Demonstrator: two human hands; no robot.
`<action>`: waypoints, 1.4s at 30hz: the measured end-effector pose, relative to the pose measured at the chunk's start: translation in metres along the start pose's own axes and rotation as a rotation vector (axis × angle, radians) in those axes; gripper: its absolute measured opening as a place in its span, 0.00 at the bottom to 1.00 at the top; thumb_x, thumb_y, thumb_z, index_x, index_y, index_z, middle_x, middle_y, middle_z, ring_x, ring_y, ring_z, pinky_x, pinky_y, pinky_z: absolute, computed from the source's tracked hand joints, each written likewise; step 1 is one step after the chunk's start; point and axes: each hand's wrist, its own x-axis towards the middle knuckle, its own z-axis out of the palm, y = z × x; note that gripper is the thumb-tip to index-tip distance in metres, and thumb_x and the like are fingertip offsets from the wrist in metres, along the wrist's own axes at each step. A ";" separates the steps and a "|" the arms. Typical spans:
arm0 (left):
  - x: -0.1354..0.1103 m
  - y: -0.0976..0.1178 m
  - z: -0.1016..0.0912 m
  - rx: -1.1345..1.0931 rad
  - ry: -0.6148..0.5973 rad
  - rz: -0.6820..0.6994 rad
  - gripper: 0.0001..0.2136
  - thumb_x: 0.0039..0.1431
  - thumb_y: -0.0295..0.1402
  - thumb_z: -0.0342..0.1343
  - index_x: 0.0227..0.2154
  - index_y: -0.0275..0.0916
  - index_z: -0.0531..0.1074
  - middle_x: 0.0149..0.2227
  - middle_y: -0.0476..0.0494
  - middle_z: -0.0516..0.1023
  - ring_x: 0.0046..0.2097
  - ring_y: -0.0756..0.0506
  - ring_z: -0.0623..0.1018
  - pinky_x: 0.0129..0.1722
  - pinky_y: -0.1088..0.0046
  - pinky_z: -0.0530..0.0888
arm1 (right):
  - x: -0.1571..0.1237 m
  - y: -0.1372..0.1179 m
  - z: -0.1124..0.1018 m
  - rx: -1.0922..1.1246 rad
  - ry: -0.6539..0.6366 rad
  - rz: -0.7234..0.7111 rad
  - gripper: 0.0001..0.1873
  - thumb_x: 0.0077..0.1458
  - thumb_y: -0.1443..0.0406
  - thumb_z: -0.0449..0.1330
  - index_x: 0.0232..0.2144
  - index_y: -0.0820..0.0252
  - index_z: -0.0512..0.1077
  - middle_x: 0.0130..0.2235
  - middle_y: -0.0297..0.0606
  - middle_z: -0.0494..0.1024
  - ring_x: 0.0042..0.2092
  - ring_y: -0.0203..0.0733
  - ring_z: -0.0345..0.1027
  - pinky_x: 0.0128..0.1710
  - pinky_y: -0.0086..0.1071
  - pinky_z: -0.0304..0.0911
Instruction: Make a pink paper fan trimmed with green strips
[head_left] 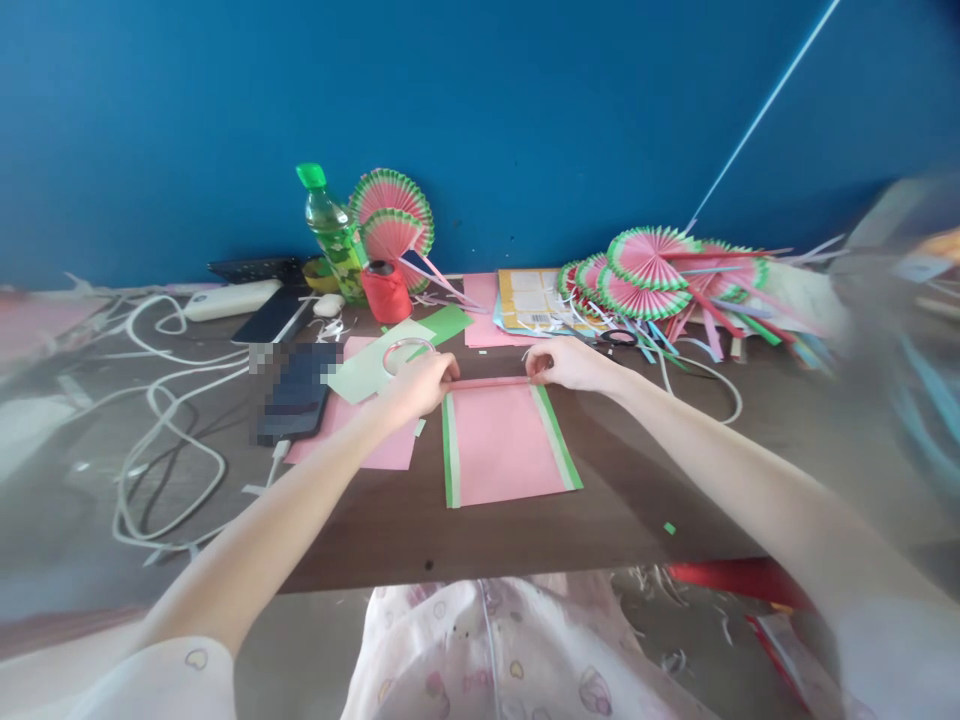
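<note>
A pink paper sheet (506,445) with green and pale green strips along both sides lies on the brown table. Its far edge is folded into a narrow band. My left hand (426,383) pinches the left end of that fold, fingers closed. At the right end, my right hand (562,365) pinches the same fold between thumb and fingers. Just behind my left hand a clear roll of tape (409,352) rests on pale green paper (364,368). Under it, more pink paper (375,445) sticks out.
Finished pleated paper fans (649,260) are heaped at the back right, near scissors (619,338). A green bottle (337,245), a red spool (386,290) and another fan (394,205) stand by the blue wall. A phone (300,385) and looped white cables (180,450) lie left.
</note>
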 end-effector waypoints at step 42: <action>-0.058 0.013 0.021 0.505 0.222 0.345 0.10 0.60 0.24 0.44 0.30 0.37 0.70 0.32 0.43 0.73 0.35 0.45 0.72 0.35 0.69 0.65 | -0.053 -0.013 0.035 -0.562 0.247 -0.568 0.14 0.60 0.67 0.48 0.29 0.62 0.72 0.30 0.41 0.72 0.33 0.39 0.61 0.35 0.32 0.53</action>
